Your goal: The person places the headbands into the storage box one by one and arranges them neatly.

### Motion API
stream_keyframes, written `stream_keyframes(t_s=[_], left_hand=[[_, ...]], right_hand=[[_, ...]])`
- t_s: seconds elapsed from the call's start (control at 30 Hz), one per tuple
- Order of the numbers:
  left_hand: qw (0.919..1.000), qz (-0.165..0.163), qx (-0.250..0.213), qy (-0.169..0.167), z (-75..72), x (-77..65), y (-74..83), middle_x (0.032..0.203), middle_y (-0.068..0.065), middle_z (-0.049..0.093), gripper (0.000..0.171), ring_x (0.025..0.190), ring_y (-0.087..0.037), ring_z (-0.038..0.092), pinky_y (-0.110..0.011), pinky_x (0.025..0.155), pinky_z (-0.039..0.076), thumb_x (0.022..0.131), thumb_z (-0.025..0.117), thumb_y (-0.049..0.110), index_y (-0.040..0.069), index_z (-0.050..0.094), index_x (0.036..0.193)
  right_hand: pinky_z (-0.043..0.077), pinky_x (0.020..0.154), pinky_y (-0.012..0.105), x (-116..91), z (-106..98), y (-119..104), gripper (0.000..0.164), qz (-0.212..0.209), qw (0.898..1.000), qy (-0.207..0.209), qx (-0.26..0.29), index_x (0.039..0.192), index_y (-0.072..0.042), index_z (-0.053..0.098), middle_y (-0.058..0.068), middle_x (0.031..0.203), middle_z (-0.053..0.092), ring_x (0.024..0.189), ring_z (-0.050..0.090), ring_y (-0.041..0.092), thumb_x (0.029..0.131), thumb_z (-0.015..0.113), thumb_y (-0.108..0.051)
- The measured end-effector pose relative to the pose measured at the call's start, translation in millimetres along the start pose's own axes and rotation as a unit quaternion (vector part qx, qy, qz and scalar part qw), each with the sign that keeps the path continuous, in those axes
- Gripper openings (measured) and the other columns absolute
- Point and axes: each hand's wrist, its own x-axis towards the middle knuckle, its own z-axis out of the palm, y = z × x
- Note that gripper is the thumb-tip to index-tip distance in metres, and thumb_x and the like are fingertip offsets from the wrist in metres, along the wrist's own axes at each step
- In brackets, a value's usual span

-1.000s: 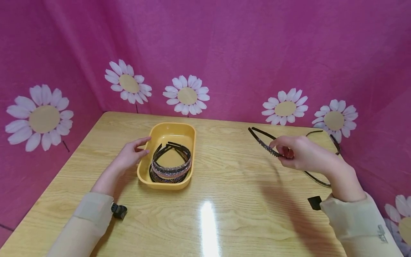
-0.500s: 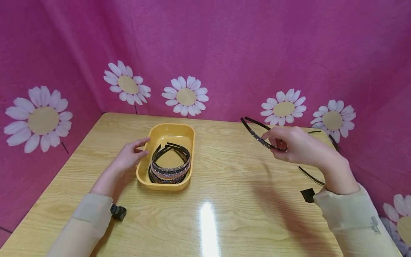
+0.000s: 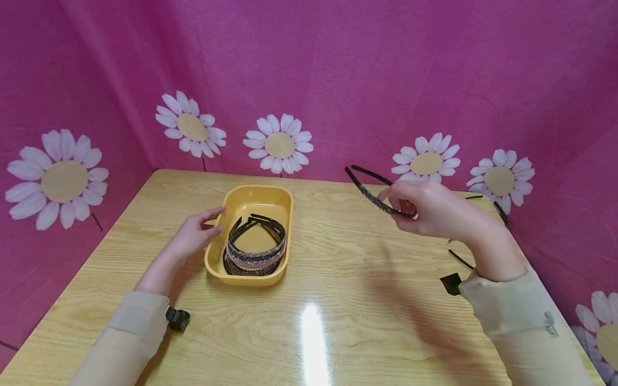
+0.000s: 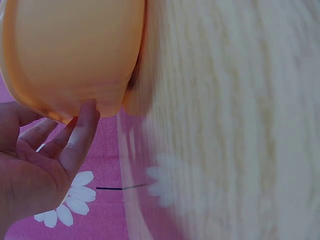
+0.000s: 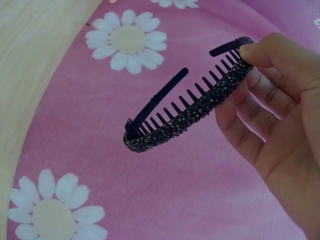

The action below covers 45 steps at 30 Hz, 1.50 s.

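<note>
Black toothed headband studded with dark beads (image 5: 195, 113) pinched aloft in right hand (image 3: 429, 209), left hand (image 3: 193, 233) relaxed against oblong yellow plastic tray (image 3: 247, 280), several glittery headbands (image 3: 256, 256) already stacked inside; thin dark bands (image 3: 461, 259), half hidden far right, apparently remain.

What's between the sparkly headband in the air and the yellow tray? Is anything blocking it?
Nothing that I can see. Between the headband in the right hand and the tray, only table shows below. The left hand is at the tray's opposite side.

Dark lettering (image 3: 550, 324), right sleeve (image 3: 509, 313), too blurred to read
</note>
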Motion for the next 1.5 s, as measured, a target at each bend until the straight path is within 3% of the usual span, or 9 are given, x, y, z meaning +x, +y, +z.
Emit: stream_keyframes(t_s=[0.53, 0.77, 1.5], left_hand=[[1.0000, 0.003, -0.003, 0.001, -1.1, 2.4, -3.0, 0.142, -0.026, 0.036, 0.055, 0.105, -0.030, 0.053, -0.022, 0.061, 0.050, 0.095, 0.052, 0.006, 0.008, 0.033, 0.147], [1.0000, 0.001, -0.005, 0.001, -0.8, 2.7, -2.0, 0.142, -0.025, 0.036, 0.055, 0.102, -0.027, 0.053, -0.021, 0.058, 0.049, 0.095, 0.052, 0.006, 0.008, 0.033, 0.147], [1.0000, -0.001, -0.005, 0.003, 0.3, 0.7, 1.0, 0.142, -0.026, 0.036, 0.055, 0.098, -0.023, 0.053, -0.020, 0.055, 0.046, 0.095, 0.052, 0.006, 0.007, 0.033, 0.146]], right_hand=[[0.038, 0.058, 0.022, 33, 1, -5, 0.030, -0.035, 0.999, 0.013, 0.000, 0.098, -0.006, 0.063, -0.005, 0.067, 0.042, 0.064, 0.042, 0.005, 0.071, 0.067, 0.006], [0.038, 0.059, 0.023, 45, 1, -10, 0.028, -0.022, 1.000, 0.002, -0.001, 0.098, -0.009, 0.061, -0.004, 0.071, 0.042, 0.066, 0.043, 0.007, 0.074, 0.068, 0.002], [0.041, 0.061, 0.025, 86, 27, -25, 0.027, -0.035, 0.999, 0.006, 0.024, 0.105, -0.007, 0.064, 0.001, 0.077, 0.049, 0.069, 0.047, 0.009, 0.079, 0.063, 0.001]])
